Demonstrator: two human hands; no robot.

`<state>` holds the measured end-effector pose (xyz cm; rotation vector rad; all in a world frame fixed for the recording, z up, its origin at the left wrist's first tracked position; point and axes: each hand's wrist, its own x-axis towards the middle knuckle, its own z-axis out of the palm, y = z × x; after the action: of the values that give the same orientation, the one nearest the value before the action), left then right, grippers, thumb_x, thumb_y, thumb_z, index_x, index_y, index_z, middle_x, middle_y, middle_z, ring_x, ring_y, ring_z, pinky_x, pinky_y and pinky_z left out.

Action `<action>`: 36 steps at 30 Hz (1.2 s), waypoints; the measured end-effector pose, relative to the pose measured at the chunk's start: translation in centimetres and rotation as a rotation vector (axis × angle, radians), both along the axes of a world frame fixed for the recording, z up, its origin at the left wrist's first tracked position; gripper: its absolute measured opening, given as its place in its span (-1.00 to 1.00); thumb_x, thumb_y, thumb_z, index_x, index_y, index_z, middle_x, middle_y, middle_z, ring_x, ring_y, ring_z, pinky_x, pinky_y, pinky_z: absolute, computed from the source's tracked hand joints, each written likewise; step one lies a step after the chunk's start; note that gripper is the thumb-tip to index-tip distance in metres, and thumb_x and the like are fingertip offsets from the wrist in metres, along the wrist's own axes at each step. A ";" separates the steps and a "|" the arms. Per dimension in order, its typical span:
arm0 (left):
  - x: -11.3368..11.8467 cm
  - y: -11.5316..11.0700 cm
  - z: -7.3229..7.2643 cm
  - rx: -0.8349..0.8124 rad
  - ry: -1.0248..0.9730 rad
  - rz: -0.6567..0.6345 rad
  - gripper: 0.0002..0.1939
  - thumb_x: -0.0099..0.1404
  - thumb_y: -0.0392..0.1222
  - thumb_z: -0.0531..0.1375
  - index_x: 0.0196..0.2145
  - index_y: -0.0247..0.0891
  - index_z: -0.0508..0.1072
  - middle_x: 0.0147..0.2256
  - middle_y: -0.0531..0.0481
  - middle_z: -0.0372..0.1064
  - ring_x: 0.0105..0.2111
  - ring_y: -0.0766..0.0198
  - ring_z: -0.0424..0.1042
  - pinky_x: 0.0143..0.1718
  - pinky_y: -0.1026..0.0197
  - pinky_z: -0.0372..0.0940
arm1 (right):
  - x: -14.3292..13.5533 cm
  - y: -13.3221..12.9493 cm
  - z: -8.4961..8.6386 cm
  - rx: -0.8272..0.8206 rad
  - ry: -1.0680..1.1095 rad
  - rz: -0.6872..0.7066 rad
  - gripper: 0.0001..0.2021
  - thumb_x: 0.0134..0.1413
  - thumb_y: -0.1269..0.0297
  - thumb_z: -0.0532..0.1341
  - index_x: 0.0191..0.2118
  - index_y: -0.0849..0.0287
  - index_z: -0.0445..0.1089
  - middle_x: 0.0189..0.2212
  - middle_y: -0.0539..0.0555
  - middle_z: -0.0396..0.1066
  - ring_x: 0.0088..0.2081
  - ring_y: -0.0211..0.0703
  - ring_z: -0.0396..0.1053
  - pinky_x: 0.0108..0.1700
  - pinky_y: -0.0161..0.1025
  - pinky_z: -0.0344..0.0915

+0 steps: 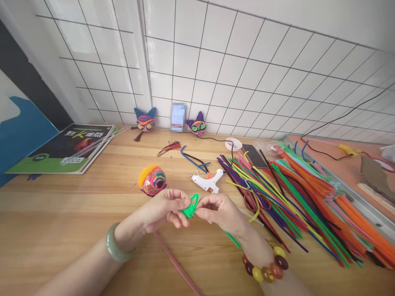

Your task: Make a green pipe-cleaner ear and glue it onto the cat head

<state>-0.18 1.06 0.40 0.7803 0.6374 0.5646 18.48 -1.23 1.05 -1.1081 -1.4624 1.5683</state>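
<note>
Between my two hands is a green pipe cleaner (189,211), wound into a small compact piece with a pointed loop standing up at its top. My left hand (168,209) pinches the wound part between thumb and fingers. With thumb and forefinger, my right hand (220,211) grips the same pipe cleaner at its right side; a loose green end trails out below that hand. Just beyond my left hand sits a ball (152,179) partly wrapped in orange, pink and multicoloured pipe cleaner. A white glue gun (207,181) lies beyond my right hand.
Many coloured pipe cleaners (296,205) spread over the right side, with scissors (251,197) among them. Two finished cat-like heads (145,122) and a propped phone (177,117) stand against the tiled wall. A magazine (70,148) lies at left, a dark phone (253,156) at back right.
</note>
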 end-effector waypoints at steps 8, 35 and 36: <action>0.5 -0.6 -0.1 -0.096 -0.127 -0.085 -0.87 0.11 -0.25 0.21 -0.41 -0.42 0.44 -0.53 -0.09 0.47 -0.66 0.39 0.43 -0.74 0.52 0.25 | -0.5 -0.7 0.5 0.016 0.218 0.076 -0.88 -0.11 0.30 0.27 -0.50 0.24 0.38 -0.56 0.02 0.39 -0.53 -0.34 0.26 -0.48 -0.37 0.15; 0.5 -1.7 0.5 -0.196 -0.228 -0.290 -0.82 0.05 -0.24 0.27 -0.39 -0.39 0.39 -0.55 -0.13 0.50 -0.71 0.29 0.43 -0.80 0.48 0.24 | -0.8 -1.5 0.1 0.050 0.226 0.054 -0.83 -0.26 0.29 0.36 -0.46 0.20 0.41 -0.58 -0.04 0.31 -0.53 -0.32 0.23 -0.47 -0.35 0.21; 0.5 -1.6 0.4 -0.196 -0.227 -0.275 -0.81 0.06 -0.23 0.26 -0.39 -0.39 0.38 -0.54 -0.14 0.50 -0.71 0.29 0.43 -0.80 0.48 0.24 | -0.9 -1.5 0.2 0.056 0.229 0.046 -0.84 -0.24 0.28 0.35 -0.46 0.20 0.41 -0.58 -0.03 0.31 -0.52 -0.31 0.25 -0.47 -0.35 0.23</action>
<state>0.32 -0.55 0.84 0.5963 0.3611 0.3264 17.58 -2.73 1.22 -0.8380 -1.3768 1.6170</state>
